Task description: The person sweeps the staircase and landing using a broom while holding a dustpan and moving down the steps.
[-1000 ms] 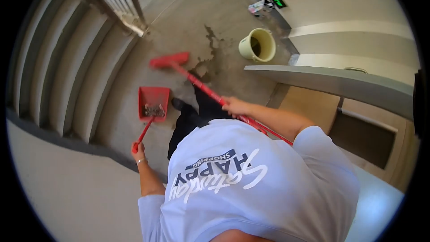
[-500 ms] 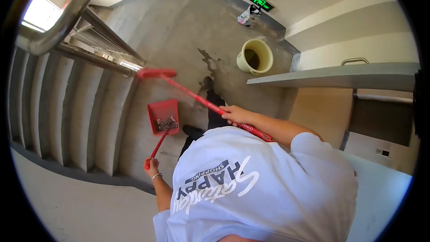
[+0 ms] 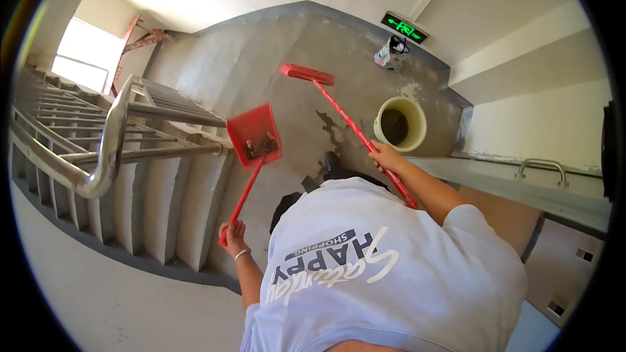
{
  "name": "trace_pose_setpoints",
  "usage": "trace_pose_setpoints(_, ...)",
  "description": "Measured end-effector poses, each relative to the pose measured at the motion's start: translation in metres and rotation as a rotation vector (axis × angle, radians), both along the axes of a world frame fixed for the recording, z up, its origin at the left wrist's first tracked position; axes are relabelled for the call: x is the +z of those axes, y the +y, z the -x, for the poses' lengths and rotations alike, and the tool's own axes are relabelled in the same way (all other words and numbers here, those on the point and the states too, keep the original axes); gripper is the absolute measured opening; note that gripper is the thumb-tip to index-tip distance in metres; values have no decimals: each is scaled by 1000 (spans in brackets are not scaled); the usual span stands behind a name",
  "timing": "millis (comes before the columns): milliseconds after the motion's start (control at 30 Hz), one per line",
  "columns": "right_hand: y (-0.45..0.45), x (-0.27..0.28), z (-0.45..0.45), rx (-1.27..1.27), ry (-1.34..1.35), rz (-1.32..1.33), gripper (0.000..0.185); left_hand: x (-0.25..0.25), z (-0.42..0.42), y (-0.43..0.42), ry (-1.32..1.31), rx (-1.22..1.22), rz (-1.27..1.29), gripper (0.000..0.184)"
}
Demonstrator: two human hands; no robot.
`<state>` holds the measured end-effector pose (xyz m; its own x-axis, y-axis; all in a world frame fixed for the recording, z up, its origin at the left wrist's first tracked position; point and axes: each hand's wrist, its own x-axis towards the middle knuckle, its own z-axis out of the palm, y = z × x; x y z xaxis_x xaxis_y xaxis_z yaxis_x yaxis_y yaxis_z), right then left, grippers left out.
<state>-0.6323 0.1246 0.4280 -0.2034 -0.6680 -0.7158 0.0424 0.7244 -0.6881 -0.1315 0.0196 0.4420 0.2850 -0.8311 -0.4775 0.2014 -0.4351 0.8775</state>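
Note:
My left hand point(image 3: 233, 234) is wrapped round the end of the handle of a red dustpan point(image 3: 255, 124). Grey-brown debris point(image 3: 261, 146) lies in the pan, close to the head of the stairs. Closed on the red pole of a broom point(image 3: 352, 124), my right hand point(image 3: 387, 156) grips it toward its upper end. The red broom head point(image 3: 308, 74) is out ahead on the concrete floor, to the right of the dustpan and apart from it. A dark wet-looking streak marks the floor between the two tools.
A pale yellow bucket point(image 3: 400, 125) with dark contents stands right of the broom. Behind it a patterned bag point(image 3: 391, 53) sits by the wall under a green exit sign point(image 3: 404, 27). Metal railings point(image 3: 107, 150) and descending stairs point(image 3: 156, 202) are on the left; a door with a handle point(image 3: 542, 168) is at right.
The broom head has swung from beside the railing end to the right and farther ahead. The dustpan has moved forward with its debris. My view has shifted, showing more railing.

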Motion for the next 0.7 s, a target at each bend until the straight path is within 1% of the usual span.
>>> trace_pose_setpoints(33, -5, -1, 13, -29, -2, -7, 54, 2, 13, -11, 58, 23, 31, 17)
trace_pose_setpoints(67, -6, -5, 24, -21, -5, -3, 54, 3, 27, -20, 116, 52, 60, 17)
trace_pose_setpoints(100, -26, -6, 38, -10, -25, -8, 54, 10, 42, -42, 106, 80, 38, 17)
trace_pose_setpoints(167, -33, -12, 53, 9, -20, 20, 54, 15, 59, -62, 220, 73, 114, 16)
trace_pose_setpoints(200, -34, -8, 57, 24, -2, 15, 54, 24, 67, -69, 206, 105, 134, 16)
trace_pose_setpoints(267, -39, -9, 64, -30, -10, 47, 53, 35, 84, -85, 246, 57, 187, 15)
trace_pose_setpoints(300, -42, -10, 64, -9, -15, 49, 53, 40, 89, -91, 251, 42, 215, 15)
trace_pose_setpoints(367, -47, -11, 70, -24, 54, 57, 52, 49, 99, -109, 260, 53, 233, 15)
trace_pose_setpoints(400, -45, -22, 75, -16, 60, 46, 52, 47, 105, -118, 276, 43, 252, 15)
trace_pose_setpoints(467, -43, -44, 89, 60, 222, 260, 53, 41, 127, -149, 270, 76, 212, 14)
trace_pose_setpoints(500, -48, -48, 95, 47, 218, 256, 53, 35, 138, -172, 258, 96, 186, 14)
trace_pose_setpoints(533, -60, -51, 102, 57, 219, 247, 53, 16, 149, -200, 269, 90, 190, 14)
trace_pose_setpoints(567, -73, -55, 108, 83, 258, 212, 53, -5, 161, -231, 282, 83, 191, 14)
trace_pose_setpoints(600, -85, -56, 115, 108, 299, 176, 53, -14, 176, -260, 264, 88, 167, 14)
trace_pose_setpoints(633, -101, -49, 122, 110, 306, 160, 53, -21, 194, -288, 247, 88, 138, 14)
trace_pose_setpoints(700, -152, -19, 124, 152, 363, 88, 54, -35, 213, -339, 229, 98, 80, 13)
